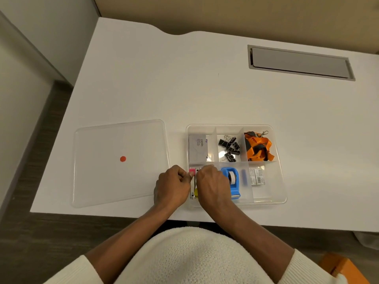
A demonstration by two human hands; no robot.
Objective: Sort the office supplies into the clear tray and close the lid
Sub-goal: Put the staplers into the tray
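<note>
Clear tray (279, 152) sits on white surface (184, 89), near front edge, lid off; clear lid (102, 181) lies flat just left of it, orange dot (122, 159) at its middle. Back row of tray, left to right: grey card box (197, 148); heap of black binder clips (229, 147); orange-and-black lanyard (258, 147) bunched up. Front row: left compartment holds pink item (192, 171), a metal piece and something yellow (196, 192), mostly hidden by the hands; blue tape dispenser (232, 182) beside them, small blue stick (243, 176) to its right; right compartment holds two small white packets (256, 176). Left hand (173, 186) curled at tray's front-left corner, fingers closed against pink item; right hand (211, 184) curled over same compartment, what it holds cannot be told
</note>
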